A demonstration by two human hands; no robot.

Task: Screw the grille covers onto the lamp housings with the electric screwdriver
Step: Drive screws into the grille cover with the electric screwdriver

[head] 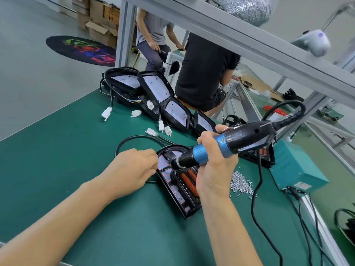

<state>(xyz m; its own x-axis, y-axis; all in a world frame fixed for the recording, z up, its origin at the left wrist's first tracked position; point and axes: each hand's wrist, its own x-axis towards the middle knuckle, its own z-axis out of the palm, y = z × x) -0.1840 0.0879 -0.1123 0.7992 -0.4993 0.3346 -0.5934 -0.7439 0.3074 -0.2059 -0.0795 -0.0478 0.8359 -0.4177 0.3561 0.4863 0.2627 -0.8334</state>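
A black lamp housing (179, 191) with a grille cover, orange reflectors and red dots lies on the green mat in front of me. My right hand (213, 169) grips the blue-and-black electric screwdriver (226, 144), which is tilted with its bit down at the housing's upper left part. My left hand (132, 171) sits at the housing's left edge with its fingers curled by the bit; whether they pinch a screw is hidden. A pile of small silver screws (240, 183) lies just right of the housing.
Several more black lamp housings (153, 93) with white connectors lie in a row at the mat's far side. A teal power box (295, 166) stands at the right with cables trailing. Two people sit beyond the bench. An aluminium frame bar (249, 41) crosses overhead.
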